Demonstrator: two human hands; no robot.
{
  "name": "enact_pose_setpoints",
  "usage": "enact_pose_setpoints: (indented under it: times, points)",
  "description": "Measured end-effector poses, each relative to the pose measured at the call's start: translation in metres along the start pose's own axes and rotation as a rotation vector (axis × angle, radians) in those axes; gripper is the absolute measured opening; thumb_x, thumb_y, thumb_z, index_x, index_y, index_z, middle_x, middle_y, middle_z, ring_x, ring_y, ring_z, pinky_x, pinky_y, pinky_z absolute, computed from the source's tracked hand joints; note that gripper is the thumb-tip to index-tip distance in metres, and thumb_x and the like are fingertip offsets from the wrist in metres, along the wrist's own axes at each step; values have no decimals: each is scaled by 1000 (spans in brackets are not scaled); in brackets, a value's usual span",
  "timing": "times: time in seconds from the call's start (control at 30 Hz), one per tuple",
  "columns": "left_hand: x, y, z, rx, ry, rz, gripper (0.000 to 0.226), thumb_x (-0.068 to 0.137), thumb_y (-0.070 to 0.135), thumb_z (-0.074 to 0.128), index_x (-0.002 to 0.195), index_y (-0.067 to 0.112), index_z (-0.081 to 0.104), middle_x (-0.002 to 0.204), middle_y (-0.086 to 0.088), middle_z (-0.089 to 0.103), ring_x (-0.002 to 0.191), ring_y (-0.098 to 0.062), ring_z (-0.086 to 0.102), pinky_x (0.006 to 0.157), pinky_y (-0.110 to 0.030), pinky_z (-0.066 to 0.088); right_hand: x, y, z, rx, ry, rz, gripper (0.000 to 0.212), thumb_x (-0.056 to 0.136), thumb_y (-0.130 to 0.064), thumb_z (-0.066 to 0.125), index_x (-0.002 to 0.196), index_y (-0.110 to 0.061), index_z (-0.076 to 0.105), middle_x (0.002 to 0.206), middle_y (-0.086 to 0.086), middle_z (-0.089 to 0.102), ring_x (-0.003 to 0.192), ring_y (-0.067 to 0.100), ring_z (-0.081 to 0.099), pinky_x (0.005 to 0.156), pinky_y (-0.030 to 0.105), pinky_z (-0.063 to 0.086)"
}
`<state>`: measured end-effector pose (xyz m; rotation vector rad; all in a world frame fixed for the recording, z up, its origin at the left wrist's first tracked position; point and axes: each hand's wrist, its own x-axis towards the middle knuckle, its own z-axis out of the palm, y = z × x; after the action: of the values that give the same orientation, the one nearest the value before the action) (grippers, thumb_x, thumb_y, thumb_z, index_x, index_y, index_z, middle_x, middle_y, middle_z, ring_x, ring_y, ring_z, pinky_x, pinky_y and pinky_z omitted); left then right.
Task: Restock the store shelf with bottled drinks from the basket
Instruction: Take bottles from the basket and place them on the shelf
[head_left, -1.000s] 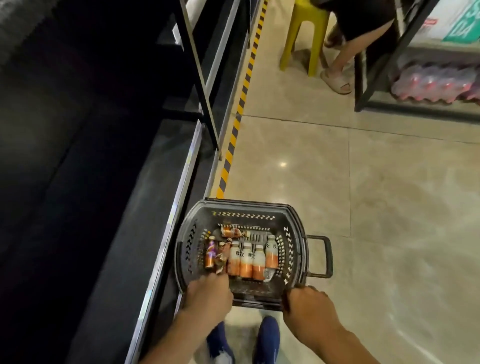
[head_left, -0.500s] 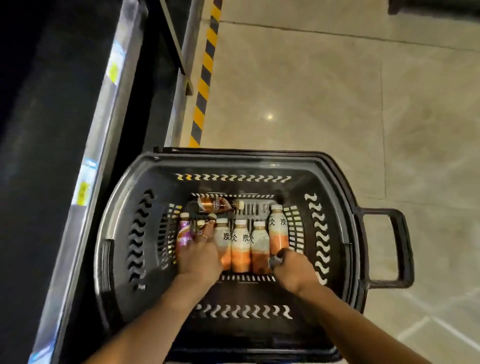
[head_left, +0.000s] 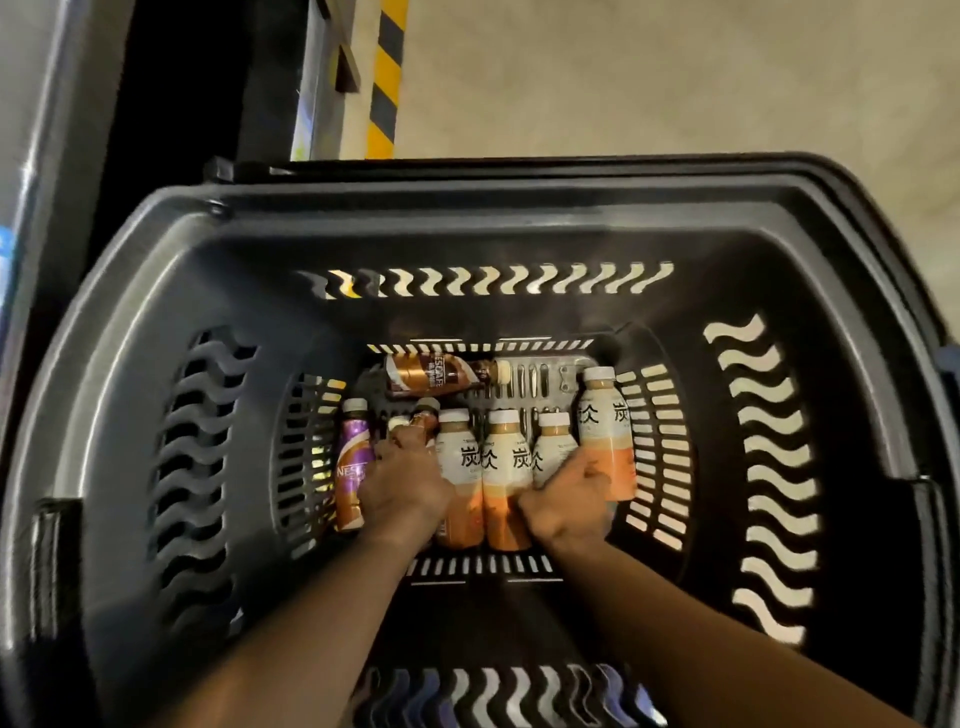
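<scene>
Four white-orange bottles (head_left: 506, 467), one purple bottle (head_left: 353, 467), one basket (head_left: 467, 202).

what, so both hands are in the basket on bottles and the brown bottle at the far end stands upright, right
No: the head view shows the brown bottle lying on its side. The left hand and right hand are in the basket on bottles.

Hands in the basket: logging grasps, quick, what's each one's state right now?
Left hand: grips a brown bottle.
Right hand: grips a white-and-orange bottle.
</scene>
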<state>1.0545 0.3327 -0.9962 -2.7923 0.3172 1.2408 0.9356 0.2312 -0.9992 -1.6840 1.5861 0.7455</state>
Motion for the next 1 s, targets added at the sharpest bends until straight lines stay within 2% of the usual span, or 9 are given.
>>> enact_pose_setpoints:
  times: [0.17,0.33,0.47,0.6,0.7,0.73,0.8,0.87,1.0]
  points:
    - [11,-19,5,-23,61,33,73,86,41,70,145,18,31,132,-9,53,107,-25,60,67,-32,39,-2,-2,16,10,63,47,106,81,-56,70,157,-26,3,143,15,32,119,31,48,100,42,43]
    - [7,-28,11,-97,96,20,74,85,44,70,143,18,32,134,-8,51,110,-28,60,70,-32,40,6,12,9,17,23,-28,92,75,-64,65,148,-33,19,134,10,34,116,35,47,97,50,48]
    - [0,-30,16,-111,150,23,70,86,43,68,141,18,32,135,-9,49,110,-28,61,71,-32,42,9,4,7,-6,23,-29,84,75,-65,65,142,-28,31,132,12,39,113,33,51,97,50,49]
    - [7,-39,11,-161,141,15,69,85,39,72,140,18,34,132,-10,52,107,-29,62,69,-32,45,9,-7,12,32,25,2,77,81,-60,65,140,-23,33,131,13,38,90,25,54,95,50,49]
    - [10,-49,8,-160,146,13,68,85,40,70,138,17,35,132,-10,52,108,-31,61,74,-36,49,4,-15,22,49,6,10,75,90,-51,59,150,-23,23,135,14,33,66,13,35,104,47,41]
    - [10,-51,9,-159,148,14,67,85,41,70,137,17,35,132,-10,51,107,-32,61,75,-37,51,2,-16,24,35,2,-3,77,93,-50,56,154,-22,17,137,16,31,69,14,38,104,44,41]
    - [9,-52,11,-161,160,16,67,85,41,69,138,17,34,134,-10,50,107,-32,61,73,-37,49,-3,-17,26,3,13,-33,79,97,-51,48,157,-20,6,140,19,28,92,24,53,100,41,42]
    - [6,-48,13,-161,168,8,69,86,41,69,140,16,33,137,-10,48,109,-33,60,70,-34,43,-4,-17,28,-43,30,-49,80,99,-51,43,157,-19,-1,139,20,30,107,30,56,94,41,45]
    - [2,-45,16,-167,167,-16,68,86,41,69,140,17,34,137,-11,46,111,-32,59,70,-33,40,-1,-24,33,-59,19,12,80,102,-47,39,157,-17,-11,138,21,34,107,31,55,92,44,46]
